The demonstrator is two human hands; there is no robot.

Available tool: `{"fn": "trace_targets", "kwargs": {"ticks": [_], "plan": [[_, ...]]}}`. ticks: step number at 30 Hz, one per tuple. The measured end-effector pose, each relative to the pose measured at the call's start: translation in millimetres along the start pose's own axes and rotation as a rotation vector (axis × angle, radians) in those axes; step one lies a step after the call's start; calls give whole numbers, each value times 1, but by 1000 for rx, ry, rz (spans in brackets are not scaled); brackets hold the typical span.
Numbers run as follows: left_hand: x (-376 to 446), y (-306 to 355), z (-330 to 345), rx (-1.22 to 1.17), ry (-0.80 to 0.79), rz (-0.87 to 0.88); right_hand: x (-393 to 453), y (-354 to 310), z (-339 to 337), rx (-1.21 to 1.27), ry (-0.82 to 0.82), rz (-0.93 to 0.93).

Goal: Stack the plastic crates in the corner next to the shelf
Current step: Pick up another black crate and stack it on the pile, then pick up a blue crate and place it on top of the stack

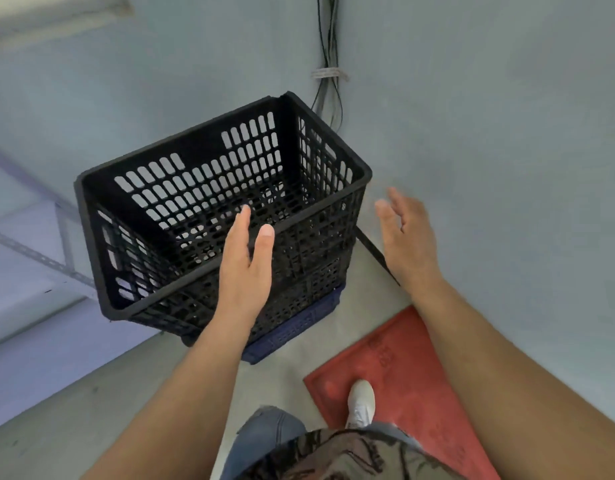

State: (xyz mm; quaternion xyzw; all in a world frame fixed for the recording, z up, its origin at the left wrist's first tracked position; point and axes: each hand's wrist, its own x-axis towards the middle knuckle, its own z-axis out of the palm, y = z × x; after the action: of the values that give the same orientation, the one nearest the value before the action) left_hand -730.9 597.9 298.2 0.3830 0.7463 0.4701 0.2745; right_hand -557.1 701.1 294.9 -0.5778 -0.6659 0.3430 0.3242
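— At the corner where the two walls met, what stood there?

— A black crate (209, 202), slotted all over, sat on top of a stack. Under it a dark blue crate (299, 323) showed at the bottom edge, at about five o'clock from the black one. How many crates lay between them I could not tell. The black one looked tilted or skewed against those below.

— And the hands?

— The left hand (245, 271) was in front of the crate's near wall, fingers straight and together, thumb apart, gripping nothing. Whether it brushed the rim I could not say. The right hand (406, 237) was at three o'clock from the crate, clear of it, palm turned toward it, fingers loosely spread and empty.

— What else was around?

— A bundle of cables (328, 74) ran down the corner at twelve o'clock. A metal shelf (39, 258) stood at nine o'clock, just beside the stack. A red mat (420, 375) lay on the floor at five o'clock, with a white shoe (360, 400) on it
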Motion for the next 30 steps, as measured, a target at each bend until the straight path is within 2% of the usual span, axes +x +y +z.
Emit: {"fn": "trace_targets", "kwargs": {"ticks": [6, 15, 22, 30], "plan": [[-15, -2, 12, -32, -233, 86, -64, 17, -25, 40, 230, 130], [-80, -19, 13, -22, -586, 175, -210, 28, -35, 25, 551, 374], [-164, -5, 48, -44, -920, 264, -323, 41, -72, 3, 809, 547], [-286, 21, 94, 31, -1165, 477, -450, 58, -128, 70, 1137, 642]]}}
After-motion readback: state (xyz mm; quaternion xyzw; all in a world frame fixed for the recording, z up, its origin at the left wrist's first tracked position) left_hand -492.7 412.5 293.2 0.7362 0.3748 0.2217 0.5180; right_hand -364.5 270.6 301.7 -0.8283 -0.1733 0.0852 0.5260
